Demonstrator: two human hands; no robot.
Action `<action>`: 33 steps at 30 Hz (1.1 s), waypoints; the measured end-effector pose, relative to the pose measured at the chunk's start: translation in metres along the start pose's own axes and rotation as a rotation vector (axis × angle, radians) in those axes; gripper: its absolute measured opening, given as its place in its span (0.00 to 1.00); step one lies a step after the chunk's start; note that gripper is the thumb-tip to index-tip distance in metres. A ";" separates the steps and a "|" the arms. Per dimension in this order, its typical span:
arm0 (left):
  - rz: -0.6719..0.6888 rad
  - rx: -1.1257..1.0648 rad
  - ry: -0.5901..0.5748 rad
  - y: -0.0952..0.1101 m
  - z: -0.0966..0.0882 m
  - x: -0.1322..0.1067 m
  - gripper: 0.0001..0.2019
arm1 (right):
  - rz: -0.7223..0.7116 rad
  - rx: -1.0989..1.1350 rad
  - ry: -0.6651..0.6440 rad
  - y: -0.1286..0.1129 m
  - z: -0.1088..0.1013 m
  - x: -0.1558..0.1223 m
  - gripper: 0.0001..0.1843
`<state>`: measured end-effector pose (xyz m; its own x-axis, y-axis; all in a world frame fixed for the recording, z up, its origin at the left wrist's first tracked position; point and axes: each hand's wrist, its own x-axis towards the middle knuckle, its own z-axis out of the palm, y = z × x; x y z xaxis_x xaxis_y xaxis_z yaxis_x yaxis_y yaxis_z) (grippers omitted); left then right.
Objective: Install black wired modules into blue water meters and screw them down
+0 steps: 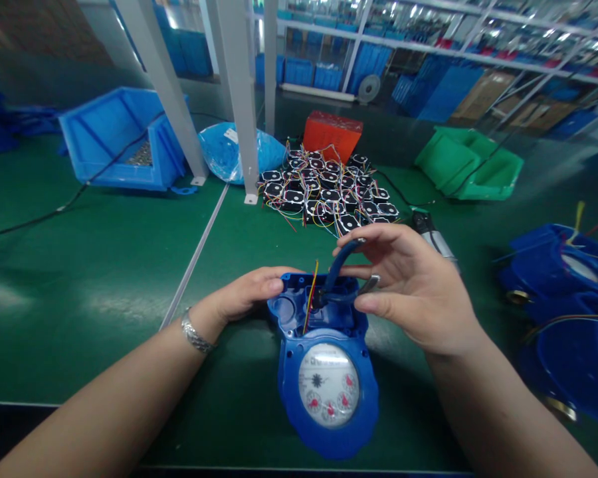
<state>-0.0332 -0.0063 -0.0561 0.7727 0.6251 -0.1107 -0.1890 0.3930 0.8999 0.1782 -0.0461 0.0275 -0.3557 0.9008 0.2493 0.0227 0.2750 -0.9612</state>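
As the head view looks down on the green desk (104, 332), a blue meter (329, 438) lies on it, dial (329, 385) upward, with its open compartment (285, 310) at the far end. The left hand (244, 292) is at the meter's far left corner, its thumb pressed on the rim and its other fingers mostly hidden behind the edge, so how tightly they grip cannot be told. The right hand (418, 292), at the meter's far right, has its fingers curved around the parted blue handles of what looks like a plier-like tool (345, 257), thumb by one and fingertips by the other; the tool's dark nose reaches into the compartment, just beside thin red and yellow wires (311, 299). The meter looks rigid and probably fairly heavy, its smooth housing perhaps a little slippery; the side walls seem the safest hold, away from the dial and wires, likely the fragile parts. The tool should feel stiff and light, best held by its handles. Beyond the meter are black wired modules (330, 196) and a red box (329, 136); to its right lie more blue meters (583, 352).
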 end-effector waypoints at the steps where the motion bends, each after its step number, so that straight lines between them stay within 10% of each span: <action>1: 0.001 0.001 -0.002 0.000 0.000 0.000 0.30 | 0.002 -0.009 0.005 0.000 0.000 0.000 0.27; 33: 0.037 0.006 -0.023 0.000 0.001 0.000 0.27 | 0.017 -0.065 0.046 -0.002 0.002 0.001 0.29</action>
<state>-0.0327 -0.0075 -0.0561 0.7792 0.6231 -0.0674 -0.2142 0.3658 0.9057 0.1762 -0.0465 0.0297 -0.3115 0.9195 0.2399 0.0893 0.2797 -0.9559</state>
